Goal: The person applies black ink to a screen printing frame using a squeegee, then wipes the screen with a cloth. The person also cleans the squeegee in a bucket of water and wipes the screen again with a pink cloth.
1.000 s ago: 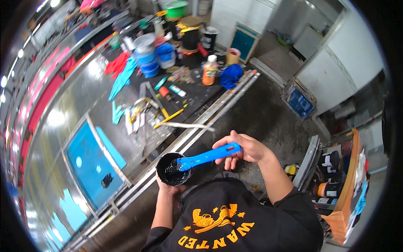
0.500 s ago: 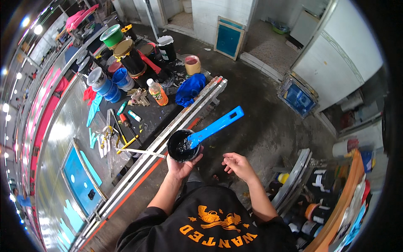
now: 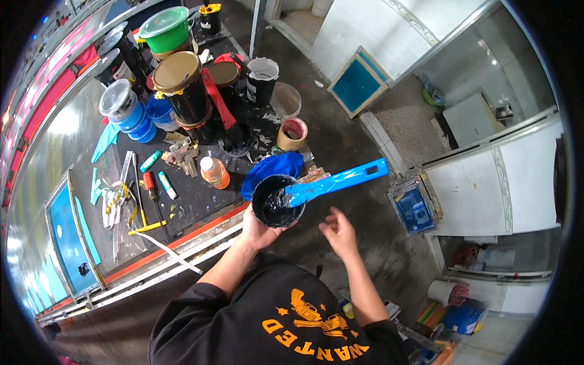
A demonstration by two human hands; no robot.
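My left hand (image 3: 258, 232) is wrapped around a tub of black ink (image 3: 271, 214), held up near the table's edge. A blue spatula (image 3: 340, 182) leans in the tub; its blade lies in the ink, and its slotted handle sticks out over the rim to the right. My right hand (image 3: 339, 232) hangs in the air to the right of the tub, below the spatula handle. Its fingers are loosely bent and apart, with nothing in them. Just behind the tub lies a crumpled blue cloth (image 3: 274, 170) on the dark tabletop.
An orange drink bottle (image 3: 215, 173), a tan tape roll (image 3: 292, 135), a tall black bucket (image 3: 181, 91) and a green bucket (image 3: 164, 36) stand on the table. Screwdrivers (image 3: 151, 185) lie at left, beside a blue screen frame (image 3: 72, 231). More frames lean by the wall (image 3: 410, 207).
My view and body have turned to the right and come closer to the table's far end. The tub and spatula came along in my left hand; my right hand remains beside them.
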